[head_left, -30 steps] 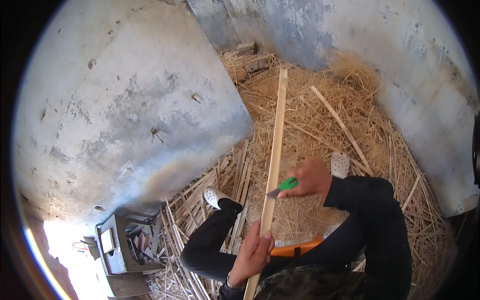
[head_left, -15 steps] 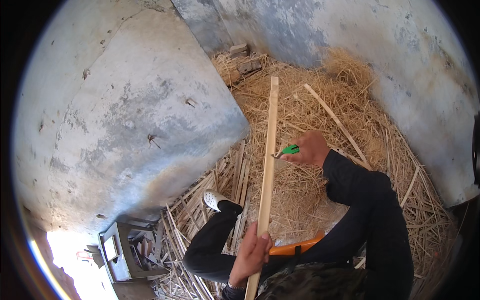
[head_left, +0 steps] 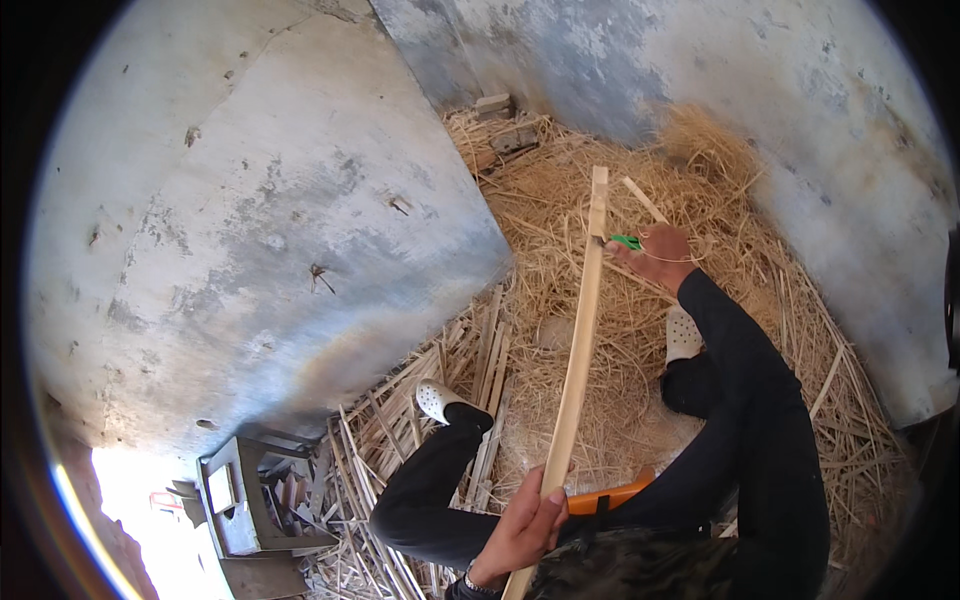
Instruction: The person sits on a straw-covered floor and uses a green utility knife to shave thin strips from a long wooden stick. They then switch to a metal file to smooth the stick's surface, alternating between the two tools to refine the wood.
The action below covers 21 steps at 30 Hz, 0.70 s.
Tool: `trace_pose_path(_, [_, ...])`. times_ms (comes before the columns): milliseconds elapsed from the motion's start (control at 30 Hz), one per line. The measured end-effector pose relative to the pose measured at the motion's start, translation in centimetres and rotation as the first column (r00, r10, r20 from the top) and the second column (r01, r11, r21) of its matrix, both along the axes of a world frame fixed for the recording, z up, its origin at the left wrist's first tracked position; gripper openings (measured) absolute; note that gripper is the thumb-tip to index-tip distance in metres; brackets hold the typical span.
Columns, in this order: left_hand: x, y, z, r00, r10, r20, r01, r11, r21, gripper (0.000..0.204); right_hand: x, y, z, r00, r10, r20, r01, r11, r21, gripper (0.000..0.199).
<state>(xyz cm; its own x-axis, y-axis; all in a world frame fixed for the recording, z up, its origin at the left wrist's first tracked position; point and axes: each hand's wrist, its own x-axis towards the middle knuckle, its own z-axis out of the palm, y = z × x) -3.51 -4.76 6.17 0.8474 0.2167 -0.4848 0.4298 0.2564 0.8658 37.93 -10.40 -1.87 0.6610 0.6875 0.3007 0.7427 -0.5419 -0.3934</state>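
Observation:
A long, pale bamboo strip point(head_left: 577, 370) slants from my lap up toward the far wall. My left hand point(head_left: 523, 527) is wrapped round its near part, just above my lap. My right hand point(head_left: 658, 257) grips a knife with a green handle point(head_left: 627, 242), close to the strip's far end. The knife's short, dark blade touches or nearly touches the right edge of the strip. A thin, curled shaving hangs by my right hand. Most of the knife's handle is hidden in my fingers.
Straw-like shavings point(head_left: 560, 350) cover the floor ahead. Split strips point(head_left: 420, 375) lie in a heap at the left, beside my white clog point(head_left: 435, 399). An orange seat point(head_left: 612, 494) shows under me. Worn walls point(head_left: 300, 200) rise left and far; a wooden box-like stand point(head_left: 240, 500) is at lower left.
My right hand and the knife have moved away from me along the strip, toward its far end. The strip's far end has swung right. My right clog has come into view.

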Motion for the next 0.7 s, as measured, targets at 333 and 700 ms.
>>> trace_pose_path(333, [1.0, -0.1, -0.8, 0.995, -0.100, -0.018, 0.100, 0.995, 0.008, 0.037, 5.7, -1.4, -2.9, 0.954, -0.276, -0.114, 0.273, 0.961, -0.036, 0.078])
trace_pose_path(700, [1.8, 2.5, -1.5, 0.991, 0.122, 0.048, -0.124, 0.992, 0.038, 0.043, -13.4, -0.9, 0.9, 0.903, 0.430, -0.002, -0.430, 0.902, -0.037, 0.080])
